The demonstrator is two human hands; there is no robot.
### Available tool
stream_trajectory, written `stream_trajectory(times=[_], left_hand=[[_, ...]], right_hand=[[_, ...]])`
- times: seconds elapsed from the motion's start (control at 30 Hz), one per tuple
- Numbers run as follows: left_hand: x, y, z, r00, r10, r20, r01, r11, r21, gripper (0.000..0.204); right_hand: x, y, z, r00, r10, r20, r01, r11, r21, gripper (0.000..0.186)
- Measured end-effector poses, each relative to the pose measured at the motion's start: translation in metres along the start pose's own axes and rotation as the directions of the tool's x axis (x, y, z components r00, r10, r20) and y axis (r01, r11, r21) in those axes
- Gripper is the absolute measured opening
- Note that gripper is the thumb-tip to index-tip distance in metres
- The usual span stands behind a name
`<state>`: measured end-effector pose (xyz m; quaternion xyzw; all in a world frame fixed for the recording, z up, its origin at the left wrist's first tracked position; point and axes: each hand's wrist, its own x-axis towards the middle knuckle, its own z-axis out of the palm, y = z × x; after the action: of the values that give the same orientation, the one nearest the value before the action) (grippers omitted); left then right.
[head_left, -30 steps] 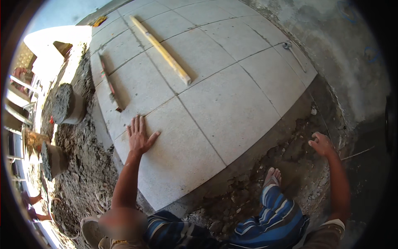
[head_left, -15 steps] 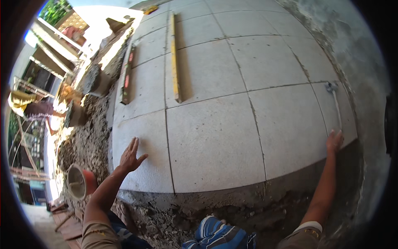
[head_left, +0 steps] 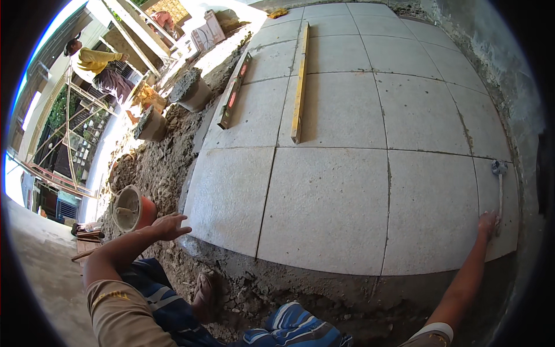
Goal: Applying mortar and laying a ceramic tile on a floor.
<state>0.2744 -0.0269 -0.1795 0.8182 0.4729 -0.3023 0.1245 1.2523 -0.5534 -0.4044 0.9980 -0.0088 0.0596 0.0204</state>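
Your left hand (head_left: 169,227), empty with fingers loosely spread, has swung off the corner floor tile (head_left: 232,196), now rightward of it; your right hand (head_left: 488,223) has reached the mallet (head_left: 500,194), head beyond; I can't tell whether it grips.

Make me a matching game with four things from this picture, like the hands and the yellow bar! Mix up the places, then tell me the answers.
Things:
1. long yellow bar
2. red bucket
3. left hand
4. right hand

Places:
A. on the dirt
B. down by the handle of a long tool
C. held out by the near left corner of the tiles
D. lying on the tiles, well away from both hands

Right pairs: 1-D, 2-A, 3-C, 4-B
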Motion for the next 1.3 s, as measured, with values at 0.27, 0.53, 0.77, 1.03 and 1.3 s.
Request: stream_trajectory(times=[0.27, 0.53, 0.77, 1.03, 1.3], left_hand=[[-0.041, -0.053, 0.022, 0.972, -0.212, 0.098, 0.231, 0.937, -0.263, 0.062], [-0.056, -0.086, 0.013, 0.897, -0.222, 0.381, 0.246, 0.969, -0.015, 0.064], [-0.021, -0.050, -0.010, 0.988, -0.086, 0.129, 0.105, 0.983, -0.151, 0.058], [0.086, -0.019, 0.014, 0.938, 0.206, -0.278, -0.229, 0.972, -0.055, 0.090], [0.214, 0.022, 0.060, 0.770, 0.094, -0.631, -0.205, 0.973, -0.106, 0.104]], right_hand=[[0.068, 0.068, 0.054, 0.989, -0.048, -0.142, 0.055, 0.998, 0.041, 0.062], [0.117, 0.068, 0.052, 0.868, -0.477, 0.142, 0.497, 0.846, -0.193, 0.049], [0.056, 0.001, -0.033, 0.995, -0.044, 0.092, 0.018, 0.963, 0.269, 0.071], [-0.263, -0.085, -0.139, 0.997, -0.058, 0.057, -0.023, 0.476, 0.879, 0.045], [-0.470, -0.272, -0.327, 0.705, -0.676, -0.212, 0.489, 0.249, 0.836, 0.030]])
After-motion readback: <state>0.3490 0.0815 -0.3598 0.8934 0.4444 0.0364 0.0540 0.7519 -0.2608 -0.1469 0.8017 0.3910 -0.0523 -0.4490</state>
